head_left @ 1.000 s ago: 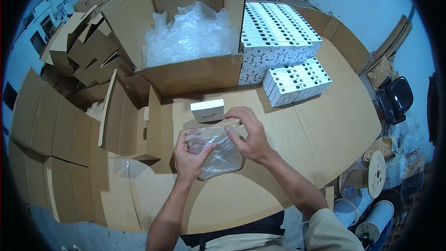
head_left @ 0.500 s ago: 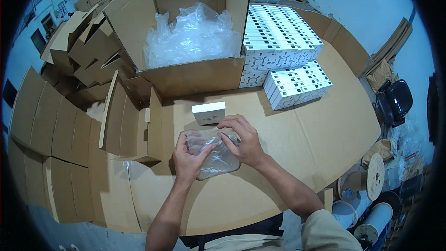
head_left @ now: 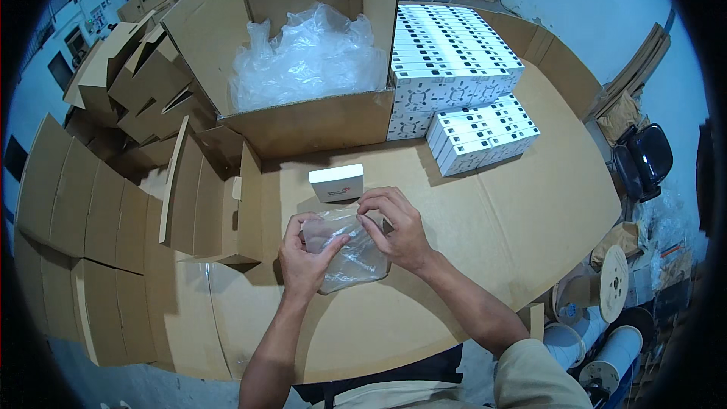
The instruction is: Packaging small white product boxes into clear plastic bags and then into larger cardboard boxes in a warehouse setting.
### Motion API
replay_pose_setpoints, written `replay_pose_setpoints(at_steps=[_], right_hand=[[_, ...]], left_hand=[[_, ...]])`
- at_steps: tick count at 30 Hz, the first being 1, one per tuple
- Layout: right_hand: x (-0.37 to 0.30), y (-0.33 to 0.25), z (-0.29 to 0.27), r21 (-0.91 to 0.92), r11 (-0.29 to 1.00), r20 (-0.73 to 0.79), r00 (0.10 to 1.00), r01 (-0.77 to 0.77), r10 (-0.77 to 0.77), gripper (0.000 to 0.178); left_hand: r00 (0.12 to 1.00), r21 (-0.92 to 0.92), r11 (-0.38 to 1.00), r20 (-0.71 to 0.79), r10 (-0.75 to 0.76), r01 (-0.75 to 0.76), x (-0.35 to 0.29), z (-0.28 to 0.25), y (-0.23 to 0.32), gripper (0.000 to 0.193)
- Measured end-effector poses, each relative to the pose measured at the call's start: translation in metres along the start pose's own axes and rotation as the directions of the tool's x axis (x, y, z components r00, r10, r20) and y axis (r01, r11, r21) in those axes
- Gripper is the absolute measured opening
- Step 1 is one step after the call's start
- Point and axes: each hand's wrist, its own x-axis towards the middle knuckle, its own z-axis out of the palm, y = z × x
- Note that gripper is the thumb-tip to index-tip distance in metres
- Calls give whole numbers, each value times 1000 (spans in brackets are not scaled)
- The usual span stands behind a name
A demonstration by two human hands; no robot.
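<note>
Between my two hands is a clear plastic bag point(head_left: 354, 263), flat and a little crumpled, just above the cardboard-covered table. My left hand point(head_left: 307, 256) pinches its left side, thumb on top and fingers behind the film. With thumb and fingertips, my right hand point(head_left: 397, 229) pinches the bag's upper right edge. A small white box point(head_left: 336, 183) stands on the table just beyond my hands, its printed side toward me.
A large carton point(head_left: 310, 125) full of clear plastic bags point(head_left: 310, 57) stands at the back. Right of it are stacked white boxes point(head_left: 458, 68) and a smaller group point(head_left: 485, 136). An open brown carton point(head_left: 216, 197) is at left, with folded cartons point(head_left: 83, 204) beyond. Cable spools point(head_left: 612, 280) sit lower right.
The view has shifted slightly. My right fingertips have closed a little more on the bag's upper edge; my left hand keeps its grip. The white box stays in place.
</note>
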Motion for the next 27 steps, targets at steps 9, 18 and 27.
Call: replay_pose_setpoints(at_steps=[9, 18, 27], right_hand=[[10, -7, -15, -86, 986, 135, 983, 141, -129, 19], [21, -12, -15, -69, 992, 361, 929, 110, -78, 17], [28, -11, -7, -12, 997, 365, 928, -81, 79, 10]], left_hand=[[1000, 162, 987, -21, -15, 18, 3, -2, -6, 54], [1000, 125, 992, -2, -3, 3, 2, -2, -9, 54], [971, 117, 993, 233, -57, 31, 4, -10, 6, 59]])
